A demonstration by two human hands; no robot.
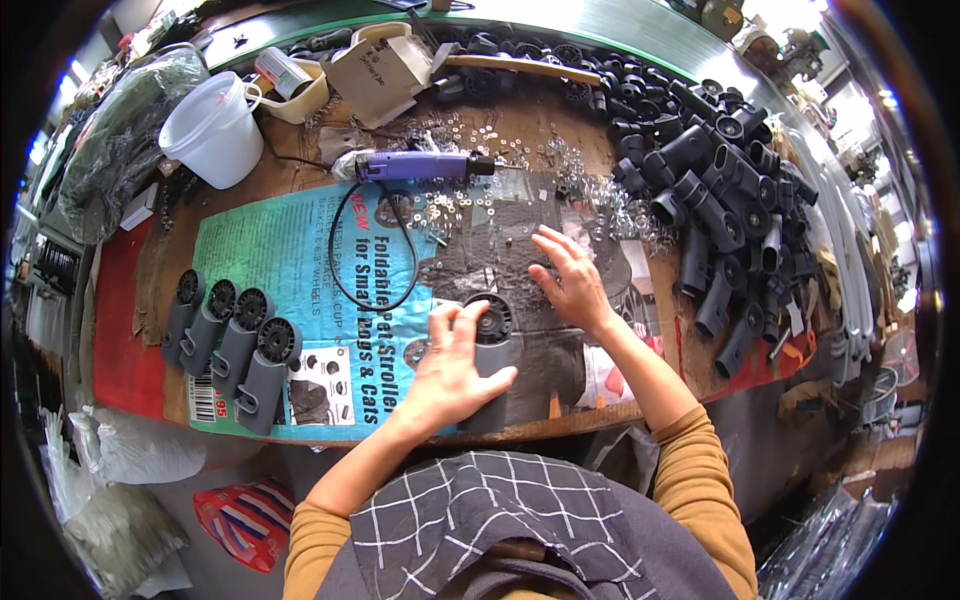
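Observation:
My left hand [450,378] grips a dark grey plastic tube part [491,358] that lies on the bench in front of me. A round ribbed black disc tops the part, facing up, and my fingers rest against its edge. To the right, my right hand [572,285] hovers near the bench with fingers and thumb apart, just below scattered small metal pieces [600,190]; nothing shows in it. Beyond both hands lies a purple corded power screwdriver [420,165], its bit pointing right. Several similar grey parts [265,370] with discs stand in a row at the left.
A large heap of black plastic parts [715,190] fills the right side. At the back left are a white bucket [212,130], a cream tub [300,100] and an open cardboard box [380,75]. The tool's black cable [335,245] loops across the printed cardboard [250,240].

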